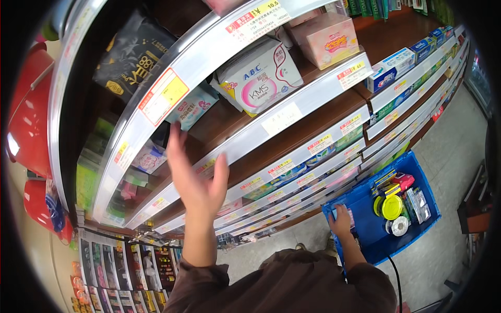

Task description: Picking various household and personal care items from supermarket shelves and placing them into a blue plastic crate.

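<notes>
My left hand (197, 184) is raised before the shelves with its fingers and thumb spread and nothing in it. Just beyond its fingertips is a light-blue soft pack (193, 107), and right of that stands a white ABC sanitary pad pack (258, 78). Low on the right, my right hand (341, 221) rests at the near left rim of a blue plastic crate (366, 242), beside a small pink-and-white packet (350, 217). Whether its fingers grip the rim or the packet is unclear. Inside the crate are a yellow-lidded round container (391, 207), a white roll-like item (399, 226) and several packages.
A pink box (328, 41) and toothpaste boxes (393, 70) stand farther along the shelf. A black pack (135, 58) lies behind the upper shelf's edge strip (195, 43). Red plastic basins (31, 113) hang at left. A black cable (396, 270) runs near the crate.
</notes>
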A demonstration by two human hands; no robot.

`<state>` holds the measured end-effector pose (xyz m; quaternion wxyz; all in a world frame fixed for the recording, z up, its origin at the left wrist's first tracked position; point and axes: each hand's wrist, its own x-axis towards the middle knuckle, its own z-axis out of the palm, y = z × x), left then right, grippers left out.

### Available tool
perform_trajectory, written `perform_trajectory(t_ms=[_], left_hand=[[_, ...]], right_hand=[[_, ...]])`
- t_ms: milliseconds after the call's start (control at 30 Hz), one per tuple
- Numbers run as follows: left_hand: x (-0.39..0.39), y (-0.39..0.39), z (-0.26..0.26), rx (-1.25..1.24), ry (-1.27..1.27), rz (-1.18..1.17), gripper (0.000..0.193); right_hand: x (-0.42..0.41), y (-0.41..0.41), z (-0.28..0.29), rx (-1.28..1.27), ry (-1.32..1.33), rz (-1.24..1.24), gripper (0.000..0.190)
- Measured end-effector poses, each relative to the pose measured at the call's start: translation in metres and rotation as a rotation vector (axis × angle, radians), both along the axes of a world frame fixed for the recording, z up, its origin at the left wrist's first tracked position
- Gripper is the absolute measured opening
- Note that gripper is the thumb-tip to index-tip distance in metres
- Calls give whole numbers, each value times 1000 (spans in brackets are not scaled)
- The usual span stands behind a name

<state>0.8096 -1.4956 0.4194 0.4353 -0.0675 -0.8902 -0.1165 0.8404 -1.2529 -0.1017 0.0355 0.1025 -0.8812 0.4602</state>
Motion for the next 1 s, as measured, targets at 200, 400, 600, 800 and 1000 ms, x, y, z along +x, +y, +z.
perform_trajectory(t_ms=[200,400,600,800,1000], left_hand=[[-70,34,40,296,-266,-110,85],[-92,48,49,534,-326,-322,72],[-80,60,16,-141,241,-124,80],[-40,71,-19,-397,396,-415,71],[30,99,-123,-242,-921,-875,78]], right_hand=[[17,-21,80,-138,110,17,33],[31,-23,103,-255,151,-56,23],[38,-7,128,-407,99,-110,23],[31,28,212,-390,544,-229,49],[51,100,310,-78,281,139,101]])
